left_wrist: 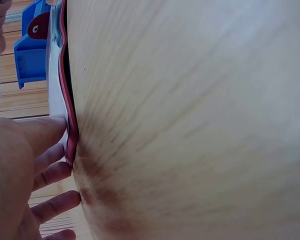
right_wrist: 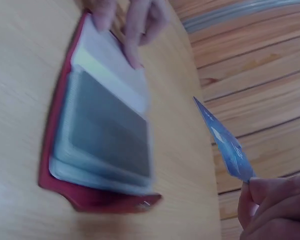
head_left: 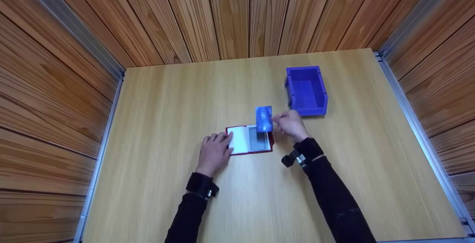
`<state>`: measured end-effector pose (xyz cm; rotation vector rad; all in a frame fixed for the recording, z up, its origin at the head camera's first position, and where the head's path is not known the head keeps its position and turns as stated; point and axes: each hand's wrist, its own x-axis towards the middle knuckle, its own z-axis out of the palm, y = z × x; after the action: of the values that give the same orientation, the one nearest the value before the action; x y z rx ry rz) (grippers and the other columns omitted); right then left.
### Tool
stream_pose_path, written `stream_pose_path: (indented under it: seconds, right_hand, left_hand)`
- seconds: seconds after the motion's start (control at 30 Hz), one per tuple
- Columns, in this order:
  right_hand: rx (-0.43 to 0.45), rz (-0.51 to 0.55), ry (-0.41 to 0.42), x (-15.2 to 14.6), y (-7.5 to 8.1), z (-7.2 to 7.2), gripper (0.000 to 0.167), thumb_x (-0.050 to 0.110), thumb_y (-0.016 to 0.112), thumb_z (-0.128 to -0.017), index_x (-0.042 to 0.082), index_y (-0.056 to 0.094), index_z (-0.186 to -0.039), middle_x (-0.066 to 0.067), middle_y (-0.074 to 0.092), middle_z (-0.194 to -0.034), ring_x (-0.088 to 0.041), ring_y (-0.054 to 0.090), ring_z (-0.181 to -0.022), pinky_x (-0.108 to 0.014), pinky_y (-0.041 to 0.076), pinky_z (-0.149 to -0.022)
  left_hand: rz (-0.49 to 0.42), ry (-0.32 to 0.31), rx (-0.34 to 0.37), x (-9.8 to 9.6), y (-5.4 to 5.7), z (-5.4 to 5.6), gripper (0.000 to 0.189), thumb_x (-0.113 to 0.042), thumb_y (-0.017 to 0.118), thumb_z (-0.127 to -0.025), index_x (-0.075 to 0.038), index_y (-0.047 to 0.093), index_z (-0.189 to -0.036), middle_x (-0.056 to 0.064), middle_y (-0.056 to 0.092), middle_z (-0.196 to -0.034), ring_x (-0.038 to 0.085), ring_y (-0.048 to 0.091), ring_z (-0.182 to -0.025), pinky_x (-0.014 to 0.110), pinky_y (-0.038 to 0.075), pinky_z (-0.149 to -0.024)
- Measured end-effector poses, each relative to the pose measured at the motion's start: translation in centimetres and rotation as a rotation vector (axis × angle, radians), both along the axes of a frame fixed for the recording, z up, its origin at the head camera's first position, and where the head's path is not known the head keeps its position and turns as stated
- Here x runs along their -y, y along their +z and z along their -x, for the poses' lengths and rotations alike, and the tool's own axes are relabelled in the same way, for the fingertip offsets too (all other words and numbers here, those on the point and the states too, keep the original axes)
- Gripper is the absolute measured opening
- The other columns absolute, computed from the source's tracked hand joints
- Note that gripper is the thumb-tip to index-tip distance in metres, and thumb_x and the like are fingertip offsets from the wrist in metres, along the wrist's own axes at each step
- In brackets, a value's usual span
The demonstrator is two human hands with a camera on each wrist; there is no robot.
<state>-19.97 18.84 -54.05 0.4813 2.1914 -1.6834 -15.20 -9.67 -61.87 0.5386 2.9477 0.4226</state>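
Observation:
A red card holder (right_wrist: 55,125) lies spread open on the table, with a white page on its left and clear plastic sleeves (right_wrist: 107,130) on its right. My left hand (head_left: 214,154) rests at its left side, fingers fairly straight, touching the white page (head_left: 238,140). Between thumb and fingers, my right hand (head_left: 291,124) pinches a blue card (head_left: 264,118) by its edge. That card is held in the air above the sleeves, covering part of them in the head view. In the right wrist view the card (right_wrist: 226,142) appears tilted, apart from the holder.
A blue plastic bin (head_left: 307,91) stands on the wooden table (head_left: 167,102) behind my right hand. Wood-panelled walls (head_left: 230,16) rise at the back and both sides. Metal rails (head_left: 419,113) run along the table's side edges.

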Motion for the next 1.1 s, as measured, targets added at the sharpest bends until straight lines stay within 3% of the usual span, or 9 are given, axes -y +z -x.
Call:
stream_pose_path:
  seconds: [0.4,0.67,0.87,1.1]
  right_hand:
    - [-0.045,-0.046,-0.071,-6.3,4.3,2.6,0.028,0.018,0.064,-0.102,-0.006,0.065,-0.118,0.009,0.053,-0.062,-0.001,0.046,-0.049,-0.016,0.037,-0.043]
    - [-0.068,-0.149,-0.131,-9.8,6.7,4.4,0.026,0.022,0.063,-0.103,-0.001,0.066,-0.115,0.010,0.052,-0.062,-0.003,0.046,-0.051,-0.018,0.038,-0.043]
    - [-0.080,-0.232,-0.184,-11.5,6.5,5.6,0.024,0.023,0.064,-0.103,0.001,0.068,-0.113,0.009,0.056,-0.067,-0.005,0.050,-0.056,-0.019,0.041,-0.047]
    - [-0.109,-0.410,-0.214,-11.7,4.6,7.0,0.024,0.024,0.064,-0.102,0.003,0.072,-0.108,0.003,0.065,-0.079,-0.008,0.057,-0.058,-0.023,0.047,-0.053]
  left_hand:
    - [0.018,0.003,0.019,0.2,-0.4,0.0,0.059,-0.043,0.056,-0.105,-0.025,0.042,-0.159,0.001,0.054,-0.148,0.026,0.049,-0.135,0.052,0.034,-0.117]
    - [0.025,-0.004,0.010,0.1,-0.3,0.1,0.058,-0.044,0.055,-0.106,-0.025,0.042,-0.159,0.002,0.055,-0.148,0.027,0.049,-0.135,0.051,0.036,-0.116]
    - [0.018,-0.010,-0.002,-0.1,-0.3,0.2,0.058,-0.044,0.056,-0.105,-0.025,0.043,-0.158,0.002,0.056,-0.146,0.027,0.050,-0.134,0.052,0.036,-0.116]
    - [0.032,-0.014,-0.018,0.1,-0.3,0.1,0.057,-0.041,0.057,-0.105,-0.023,0.045,-0.158,0.001,0.056,-0.143,0.027,0.051,-0.132,0.052,0.036,-0.115]
